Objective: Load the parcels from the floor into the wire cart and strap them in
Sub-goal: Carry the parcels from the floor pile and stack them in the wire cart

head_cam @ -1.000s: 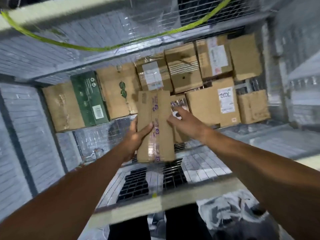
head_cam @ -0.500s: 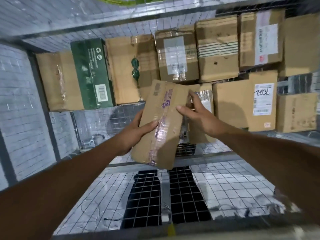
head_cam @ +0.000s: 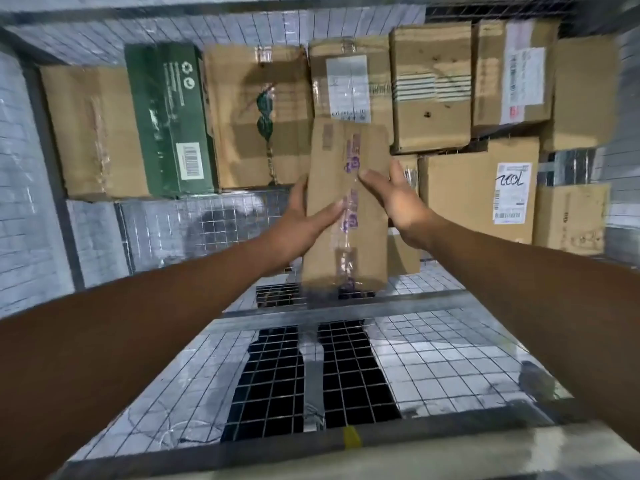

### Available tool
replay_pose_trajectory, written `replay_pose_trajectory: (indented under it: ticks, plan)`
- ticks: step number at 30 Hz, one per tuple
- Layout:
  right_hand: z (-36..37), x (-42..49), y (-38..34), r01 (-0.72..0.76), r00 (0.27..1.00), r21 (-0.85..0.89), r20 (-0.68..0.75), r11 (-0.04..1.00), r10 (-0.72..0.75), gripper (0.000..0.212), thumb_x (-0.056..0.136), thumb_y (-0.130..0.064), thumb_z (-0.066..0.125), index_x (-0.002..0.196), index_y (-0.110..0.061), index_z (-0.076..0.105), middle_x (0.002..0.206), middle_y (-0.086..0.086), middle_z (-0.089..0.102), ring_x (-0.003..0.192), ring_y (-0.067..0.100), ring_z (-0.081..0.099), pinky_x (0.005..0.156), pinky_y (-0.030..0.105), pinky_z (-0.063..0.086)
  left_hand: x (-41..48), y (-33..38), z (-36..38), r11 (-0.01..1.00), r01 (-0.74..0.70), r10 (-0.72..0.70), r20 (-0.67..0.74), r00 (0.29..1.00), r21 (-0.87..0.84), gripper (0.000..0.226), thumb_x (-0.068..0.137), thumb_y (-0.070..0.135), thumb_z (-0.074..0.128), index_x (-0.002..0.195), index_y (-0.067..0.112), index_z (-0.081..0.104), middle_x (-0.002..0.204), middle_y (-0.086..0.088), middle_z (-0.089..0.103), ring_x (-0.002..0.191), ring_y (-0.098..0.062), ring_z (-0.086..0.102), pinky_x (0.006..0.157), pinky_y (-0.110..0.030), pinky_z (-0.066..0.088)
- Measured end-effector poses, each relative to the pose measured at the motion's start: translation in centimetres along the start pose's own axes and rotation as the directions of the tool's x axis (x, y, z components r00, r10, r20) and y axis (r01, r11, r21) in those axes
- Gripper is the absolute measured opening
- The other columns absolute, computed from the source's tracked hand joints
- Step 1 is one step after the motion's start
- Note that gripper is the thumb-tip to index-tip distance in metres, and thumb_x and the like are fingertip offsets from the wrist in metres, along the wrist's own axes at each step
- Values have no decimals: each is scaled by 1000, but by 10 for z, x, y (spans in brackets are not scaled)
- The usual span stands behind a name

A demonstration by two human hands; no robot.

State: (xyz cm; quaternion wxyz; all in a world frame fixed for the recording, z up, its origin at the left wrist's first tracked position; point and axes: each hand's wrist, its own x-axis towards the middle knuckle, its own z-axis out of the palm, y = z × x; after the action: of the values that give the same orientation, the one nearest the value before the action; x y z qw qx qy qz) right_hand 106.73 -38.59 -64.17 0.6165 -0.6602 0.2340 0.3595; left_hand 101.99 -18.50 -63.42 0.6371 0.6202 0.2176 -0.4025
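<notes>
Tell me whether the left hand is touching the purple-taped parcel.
Touching. Head view: the left hand grips the purple-taped parcel, thumb across its front, fingers behind its left edge.

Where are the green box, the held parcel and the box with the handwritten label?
green box (head_cam: 169, 119), head view, its printed face.
held parcel (head_cam: 363, 251), head view, lower cardboard face.
box with the handwritten label (head_cam: 464, 188), head view, cardboard beside label.
</notes>
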Motion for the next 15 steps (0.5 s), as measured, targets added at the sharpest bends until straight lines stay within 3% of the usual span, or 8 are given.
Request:
replay_pose_trajectory:
  ticks: [3,6,7,9,11,13,15]
  plan:
    - [-14,-13,14,1,999,-101,51,995,4,74,100,-39,66,161,-32,23,136,-7,65,103,1,72,74,20,59,8,-16,9,999,-17,15,42,999,43,117,80,63,76,165,36,0,162,0,40,136,-20,53,110,-43,48]
    - [-18,-19,31,90,990,-201,125,975,-66,86,98,-43,68,164,-32,13,149,-10,56,131,3,58,107,25,48,13,-32,12,997,-17,13,47,999,79,122,78,61,76,164,38,-8,163,2,38,136,-16,51,110,-39,46]
    - [-20,-18,34,112,989,-202,115,973,-90,86,98,-42,69,163,-32,14,149,-12,56,134,4,55,111,26,45,15,-36,14,997,-16,12,59,998,79,123,79,62,77,163,40,-10,162,2,39,135,-15,51,111,-41,47]
    - [-22,-14,39,164,984,-182,103,970,-147,72,98,-37,70,155,-39,27,138,-18,63,129,1,59,103,18,48,20,-43,19,998,-14,10,66,998,59,122,79,63,80,161,45,-8,159,4,43,133,-14,55,109,-46,49]
    - [-21,-13,45,191,981,-208,84,959,-177,66,97,-38,72,148,-49,32,131,-21,66,124,0,62,96,16,52,24,-51,21,998,-18,15,40,999,54,121,74,65,82,159,46,-3,153,6,48,127,-8,60,102,-41,55]
    - [-20,-12,54,216,976,-207,77,954,-205,68,95,-43,74,147,-56,33,132,-20,66,123,3,64,97,22,56,27,-58,22,999,-6,5,23,1000,50,120,73,63,84,159,46,2,146,8,53,115,4,62,94,-31,58]
    - [-18,-8,63,206,978,-218,75,954,-194,79,90,-56,75,151,-58,26,140,-14,61,128,8,62,103,38,56,32,-61,19,999,18,-18,8,1000,27,117,75,55,86,159,43,5,141,9,56,113,2,64,99,-34,57]
